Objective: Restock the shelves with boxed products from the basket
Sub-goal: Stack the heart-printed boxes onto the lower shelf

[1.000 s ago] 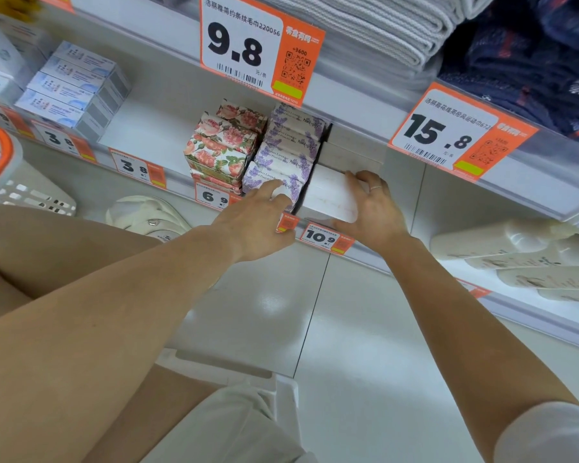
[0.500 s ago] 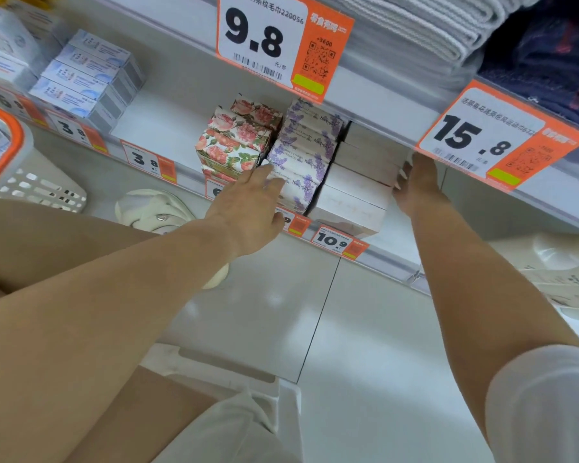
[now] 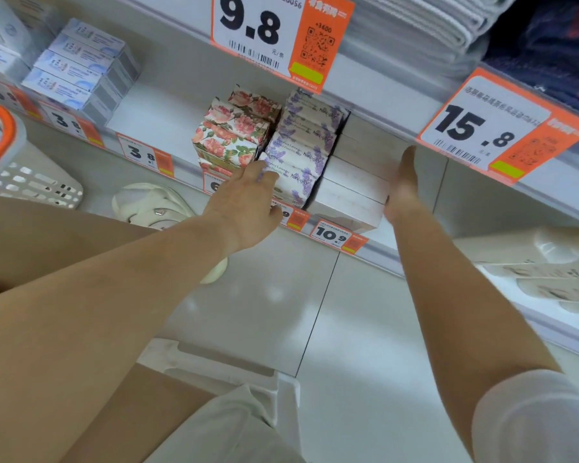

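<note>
**Both hands flat against the box stacks on the shelf**

At nine o'clock sits the white basket (image 3: 30,185) with its orange rim, cut off by the frame edge. Up at ten o'clock, blue-and-white boxes (image 3: 81,65) are stacked on the shelf (image 3: 154,111) above a 3.8 price tag (image 3: 144,155).

Near the middle, at about twelve o'clock, stand three stacks side by side and touching: floral boxes (image 3: 231,135), lavender boxes (image 3: 301,152) and plain white boxes (image 3: 355,188). The left hand (image 3: 244,198) reaches in from seven o'clock, fingers straight and loosely spread, fingertips resting on the front of the lowest lavender box; it holds nothing. A second ago this hand lay lower, across the shelf edge and the price strip.

The right hand (image 3: 403,182) stands on edge with its fingers straight and together, flat against the right side of the white stack at one o'clock. A second ago it was curled over the front white box at the shelf lip; half a second ago it had already gone to the side of the stack, and it has barely shifted since. The white stack now sits further back and squarer. Whether the palm presses or merely touches is hard to tell from this angle.

A 10.9 price tag (image 3: 335,235) hangs below the white stack. At two o'clock a 15.8 price tag (image 3: 495,128) hangs under folded towels (image 3: 425,25), and at three o'clock lie pale bottles (image 3: 549,262).
</note>
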Action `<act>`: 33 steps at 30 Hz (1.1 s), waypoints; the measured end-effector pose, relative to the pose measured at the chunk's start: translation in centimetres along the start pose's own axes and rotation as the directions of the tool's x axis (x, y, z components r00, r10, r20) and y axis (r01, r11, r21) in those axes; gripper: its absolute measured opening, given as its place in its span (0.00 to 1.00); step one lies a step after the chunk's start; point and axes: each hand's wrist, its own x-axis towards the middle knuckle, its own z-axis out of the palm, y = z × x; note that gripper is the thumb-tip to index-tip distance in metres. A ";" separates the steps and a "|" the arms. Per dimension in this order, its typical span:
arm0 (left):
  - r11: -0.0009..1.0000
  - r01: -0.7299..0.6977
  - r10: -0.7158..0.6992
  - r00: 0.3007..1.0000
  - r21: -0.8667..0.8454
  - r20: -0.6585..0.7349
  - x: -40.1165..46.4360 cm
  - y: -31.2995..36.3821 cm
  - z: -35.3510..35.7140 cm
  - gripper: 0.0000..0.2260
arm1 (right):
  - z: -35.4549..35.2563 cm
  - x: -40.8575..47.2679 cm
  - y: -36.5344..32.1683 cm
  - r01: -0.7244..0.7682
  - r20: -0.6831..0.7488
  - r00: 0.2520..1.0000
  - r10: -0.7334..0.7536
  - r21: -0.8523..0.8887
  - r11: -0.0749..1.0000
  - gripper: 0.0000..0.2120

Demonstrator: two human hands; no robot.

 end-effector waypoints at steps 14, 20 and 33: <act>0.992 -0.075 0.074 0.997 -0.101 -0.010 -2.1 0.6 -3.3 0.25 | 1.3 -12.0 5.2 0.337 -0.299 0.892 -0.340 -0.063 0.940 0.18; 0.982 -0.112 0.070 0.964 0.151 0.258 -4.5 -2.5 -12.3 0.19 | 10.1 -21.4 3.7 0.732 0.297 0.674 -0.676 -0.147 0.665 0.12; 0.371 0.027 -0.583 0.785 -0.928 -0.210 -26.8 -32.9 -21.3 0.08 | 32.3 -32.8 0.0 0.823 0.908 0.367 -0.201 -0.216 0.526 0.14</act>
